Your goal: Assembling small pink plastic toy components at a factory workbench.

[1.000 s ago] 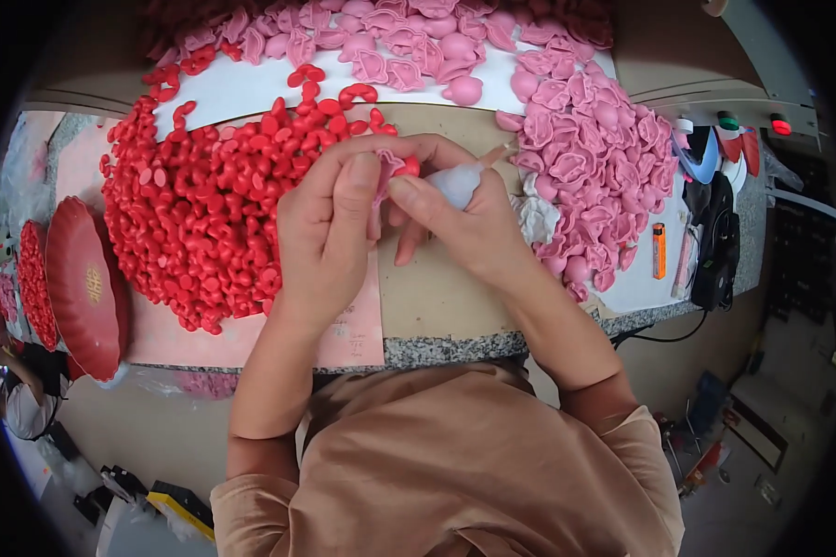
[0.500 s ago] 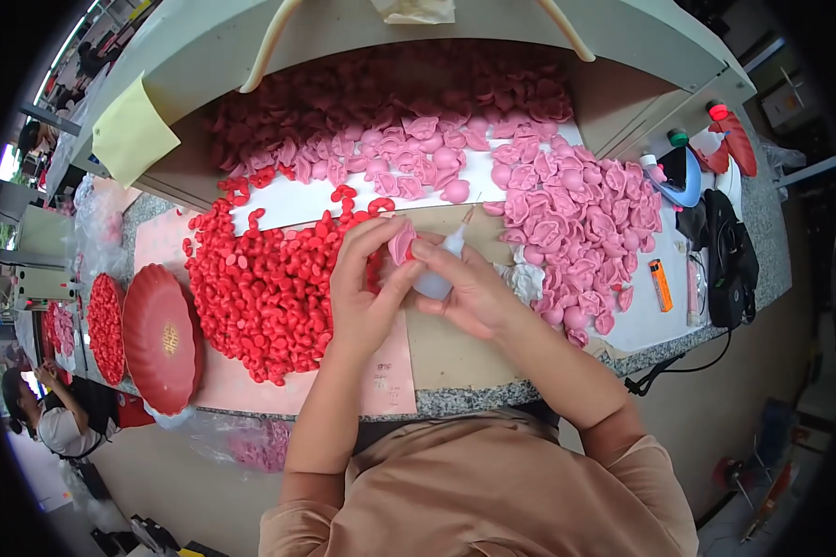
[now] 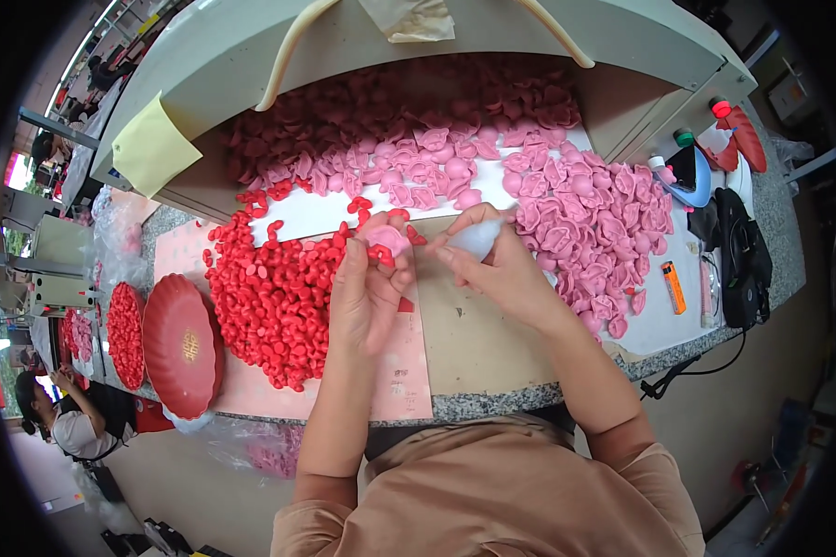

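Note:
My left hand is raised over the bench with its palm partly turned up. Its fingers hold a pink petal-shaped piece, and a small red curved piece sits against the underside of it. Just to the right, my right hand is wrapped round a translucent white squeeze bottle, whose tip does not show clearly. Its fingertips are apart from the pink piece. A heap of small red pieces lies left of my left hand. Pink petal pieces are piled beyond and right of my right hand.
A grey arched housing stands over the far pile. To the left are a red scalloped tray and a red-filled tray. An orange item, a black pouch and a blue dish lie right. A seated person is far left.
My hands have moved apart. The bottle has tipped over in my right hand, its thin tip no longer pointing up. My left hand has turned more palm-up, still with the pink piece.

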The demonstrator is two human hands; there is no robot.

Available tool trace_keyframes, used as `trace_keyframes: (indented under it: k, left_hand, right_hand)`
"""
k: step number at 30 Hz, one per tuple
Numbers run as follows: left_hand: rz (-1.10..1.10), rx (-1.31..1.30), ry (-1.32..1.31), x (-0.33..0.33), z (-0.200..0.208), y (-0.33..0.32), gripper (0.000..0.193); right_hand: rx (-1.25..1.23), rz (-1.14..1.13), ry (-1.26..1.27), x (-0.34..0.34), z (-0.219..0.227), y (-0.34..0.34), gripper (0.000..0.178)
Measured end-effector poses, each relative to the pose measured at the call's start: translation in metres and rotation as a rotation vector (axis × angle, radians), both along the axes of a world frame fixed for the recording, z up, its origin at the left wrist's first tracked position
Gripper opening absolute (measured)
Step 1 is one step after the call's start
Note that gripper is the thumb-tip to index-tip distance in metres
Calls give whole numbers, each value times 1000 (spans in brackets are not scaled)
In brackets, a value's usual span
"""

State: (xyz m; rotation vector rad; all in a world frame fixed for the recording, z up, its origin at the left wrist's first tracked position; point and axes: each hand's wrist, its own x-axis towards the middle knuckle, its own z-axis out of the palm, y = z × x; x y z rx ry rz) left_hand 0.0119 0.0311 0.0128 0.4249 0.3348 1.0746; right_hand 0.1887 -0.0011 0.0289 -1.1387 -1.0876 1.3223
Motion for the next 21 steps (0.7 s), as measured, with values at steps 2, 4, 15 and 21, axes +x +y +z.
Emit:
trace_keyframes:
  k: [2,4,15,21]
  left_hand:
    - [-30,-5,-39,2,0,2,49]
    - [-100,-72,23,2,3,0,47]
    - [-141,-76,178,10,4,-6,45]
    - [-126,-112,219,13,3,-5,43]
  right_hand:
    - [80,-12,-26,1,2,3,21]
    - [125,-31,0,3,10,1,22]
    - [322,-267,114,18,12,2,29]
    - [338,-354,-87,19,8,0,27]
